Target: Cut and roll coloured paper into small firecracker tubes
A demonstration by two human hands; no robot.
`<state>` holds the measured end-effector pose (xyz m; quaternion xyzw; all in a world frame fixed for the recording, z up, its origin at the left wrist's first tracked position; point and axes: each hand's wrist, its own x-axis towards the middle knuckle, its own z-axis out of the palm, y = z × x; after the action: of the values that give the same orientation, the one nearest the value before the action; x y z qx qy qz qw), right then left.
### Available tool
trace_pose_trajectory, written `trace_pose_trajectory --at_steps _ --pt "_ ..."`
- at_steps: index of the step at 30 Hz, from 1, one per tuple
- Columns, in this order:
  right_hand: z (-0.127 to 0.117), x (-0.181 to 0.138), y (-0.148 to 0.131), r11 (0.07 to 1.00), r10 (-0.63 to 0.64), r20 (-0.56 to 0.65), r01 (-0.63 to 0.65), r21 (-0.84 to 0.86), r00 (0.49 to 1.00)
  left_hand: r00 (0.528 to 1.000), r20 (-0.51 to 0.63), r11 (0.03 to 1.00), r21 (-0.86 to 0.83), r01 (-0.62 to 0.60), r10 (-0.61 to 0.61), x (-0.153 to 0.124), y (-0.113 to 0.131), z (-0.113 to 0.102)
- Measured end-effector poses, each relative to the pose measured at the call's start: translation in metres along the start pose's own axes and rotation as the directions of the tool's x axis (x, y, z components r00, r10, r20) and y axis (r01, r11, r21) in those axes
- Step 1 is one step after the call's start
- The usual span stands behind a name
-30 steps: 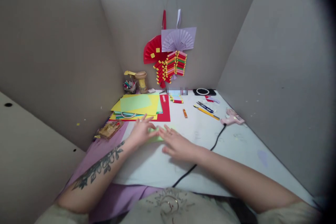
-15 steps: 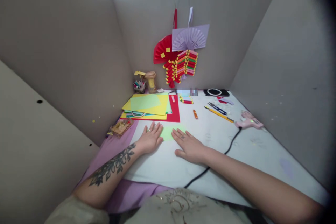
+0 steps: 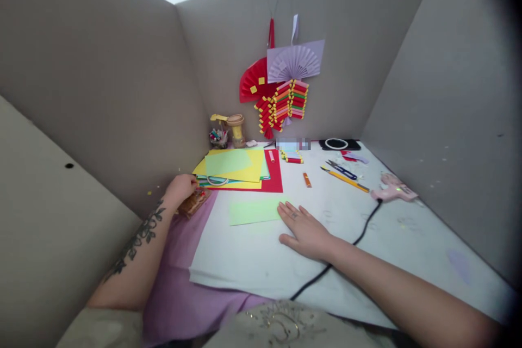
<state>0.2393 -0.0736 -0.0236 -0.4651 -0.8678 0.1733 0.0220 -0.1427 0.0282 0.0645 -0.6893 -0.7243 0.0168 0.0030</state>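
Observation:
A pale green paper strip (image 3: 253, 213) lies flat on the white sheet covering the table. My right hand (image 3: 304, 231) rests palm down with fingers stretched, its fingertips on the strip's right end. Off to the left, my left hand (image 3: 181, 189) is over a small brown tray-like box (image 3: 191, 207) of little bits. Its fingers are drawn together at the box's far side, beside the stacked coloured paper (image 3: 232, 163). Whatever sits between those fingertips is hidden or too small to name.
An orange paper roll (image 3: 306, 180), a yellow craft knife (image 3: 345, 179), navy snips (image 3: 341, 169) and a pink glue gun (image 3: 393, 189) lie to the right. The gun's black cord (image 3: 314, 281) passes under my right forearm. Paper fans (image 3: 296, 62) and firecracker strings hang on the back panel.
My left hand has lifted off the green strip and moved left to the brown box, its fingers closing. The strip's left part now shows. My right hand stays on its right end.

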Motion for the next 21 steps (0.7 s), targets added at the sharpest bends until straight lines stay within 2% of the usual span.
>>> trace_pose_trajectory --at_steps 3,6,11,16,19,21 --pt "-0.001 -0.001 0.000 1.000 0.001 0.003 -0.001 0.000 1.000 0.998 0.056 0.999 -0.014 0.040 -0.039 0.021 0.009 0.005" --pt "-0.002 -0.001 0.000 1.000 0.002 0.010 -0.002 0.004 1.000 0.996 0.036 0.997 -0.001 0.083 -0.083 0.033 0.017 0.007" --pt "-0.003 -0.001 0.000 1.000 -0.004 0.005 0.004 0.025 1.000 0.997 -0.020 0.997 -0.026 0.072 -0.073 0.037 0.021 0.012" --pt "-0.002 -0.001 0.001 0.999 -0.011 -0.004 0.011 0.038 1.000 0.997 -0.009 0.993 -0.096 0.073 -0.074 0.035 0.022 0.014" --pt "-0.002 -0.001 0.001 0.999 -0.012 -0.007 0.012 0.037 1.000 0.997 -0.008 0.984 -0.159 0.076 -0.079 0.034 0.027 0.005" --pt "-0.003 -0.001 0.001 0.999 -0.010 -0.005 0.010 0.040 1.000 0.996 -0.038 0.974 -0.214 0.068 -0.078 0.026 0.040 -0.010"
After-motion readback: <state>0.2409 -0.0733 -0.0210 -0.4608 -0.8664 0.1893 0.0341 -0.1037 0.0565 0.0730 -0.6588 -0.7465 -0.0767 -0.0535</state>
